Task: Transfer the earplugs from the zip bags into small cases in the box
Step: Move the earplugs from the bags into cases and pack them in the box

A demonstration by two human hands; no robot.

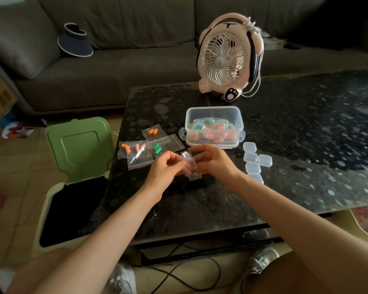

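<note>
Presently a small zip bag of pinkish earplugs is pinched above the table between the left hand and right hand, seemingly for opening, before emptying into a clear case nearby.

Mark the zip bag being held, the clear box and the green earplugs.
zip bag (189, 169), head view, on its crumpled clear middle.
clear box (212, 112), head view, on its bare far wall.
green earplugs (157, 150), head view, on the pair inside their bag.
</note>
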